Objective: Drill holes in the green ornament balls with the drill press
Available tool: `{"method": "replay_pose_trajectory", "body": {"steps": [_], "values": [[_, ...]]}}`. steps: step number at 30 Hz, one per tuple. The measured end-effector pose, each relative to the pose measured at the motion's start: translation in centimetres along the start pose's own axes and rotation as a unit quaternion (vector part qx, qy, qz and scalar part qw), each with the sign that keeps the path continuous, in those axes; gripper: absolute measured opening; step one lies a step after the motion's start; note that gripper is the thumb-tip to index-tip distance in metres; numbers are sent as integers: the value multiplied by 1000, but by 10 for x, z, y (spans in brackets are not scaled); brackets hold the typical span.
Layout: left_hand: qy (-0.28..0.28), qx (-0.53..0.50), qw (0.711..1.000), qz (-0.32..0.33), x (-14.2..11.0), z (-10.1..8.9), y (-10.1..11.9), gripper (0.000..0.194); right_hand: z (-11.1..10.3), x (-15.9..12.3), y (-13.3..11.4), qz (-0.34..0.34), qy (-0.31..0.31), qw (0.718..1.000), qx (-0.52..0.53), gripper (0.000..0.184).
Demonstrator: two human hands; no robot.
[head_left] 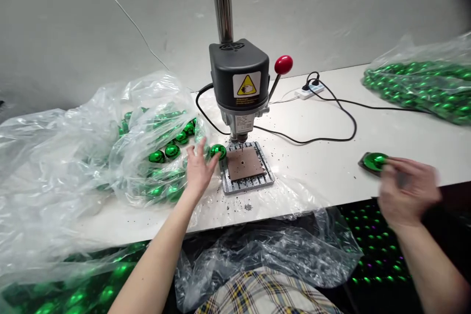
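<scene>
My left hand [198, 169] is over the left part of the table with its fingers spread. Its thumb overlaps a shiny green ball [219, 150] by the left edge of the drill press base; I cannot tell if they touch. Far to the right, my right hand [410, 194], slightly blurred, has its fingers closed at the edge of another shiny green ball [376, 160]. A dark piece [364, 163] shows under that ball. Between my hands stands a small drill press [239, 76] with a red-knobbed lever [283, 64]. A brown board [241, 169] with a hole lies on its base.
Clear plastic bags with green balls [171, 151] cover the left of the table. Another bag of green balls [423, 86] is at the back right. A black cable [324, 139] loops near a white power strip [309, 91]. Dark shavings [248, 207] lie around the base.
</scene>
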State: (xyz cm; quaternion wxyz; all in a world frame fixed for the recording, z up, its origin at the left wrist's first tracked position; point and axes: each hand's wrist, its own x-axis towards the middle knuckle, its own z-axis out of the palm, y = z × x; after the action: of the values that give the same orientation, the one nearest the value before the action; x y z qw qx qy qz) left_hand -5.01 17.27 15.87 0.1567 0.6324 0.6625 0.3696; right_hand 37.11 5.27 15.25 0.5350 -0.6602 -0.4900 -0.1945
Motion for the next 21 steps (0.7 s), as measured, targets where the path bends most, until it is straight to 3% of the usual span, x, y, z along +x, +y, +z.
{"method": "replay_pose_trajectory", "body": {"steps": [3,6,8,10,13,15,17,19,21], "values": [[-82,184,971,131,2,24,0,48,51,4,-5,-61,-86,990,93,16],[-109,235,953,157,10,35,-4,30,74,10,-26,-80,-161,972,153,16],[-86,186,966,160,15,35,-10,26,84,13,-39,-78,-209,957,184,16],[-53,71,985,149,17,30,-14,26,92,13,-49,-63,-248,943,213,16],[-28,-187,981,44,10,16,-11,34,99,6,-55,-14,-293,920,259,14],[-56,-371,923,-85,3,5,-2,45,102,-1,-56,31,-320,902,289,15],[-96,-512,828,-205,-5,-4,9,46,104,-8,-58,72,-344,882,315,19],[-117,-591,748,-278,-13,-11,19,33,105,-14,-62,103,-363,863,335,23],[-117,-624,709,-308,-21,-16,26,17,103,-19,-69,123,-380,849,346,25]]}}
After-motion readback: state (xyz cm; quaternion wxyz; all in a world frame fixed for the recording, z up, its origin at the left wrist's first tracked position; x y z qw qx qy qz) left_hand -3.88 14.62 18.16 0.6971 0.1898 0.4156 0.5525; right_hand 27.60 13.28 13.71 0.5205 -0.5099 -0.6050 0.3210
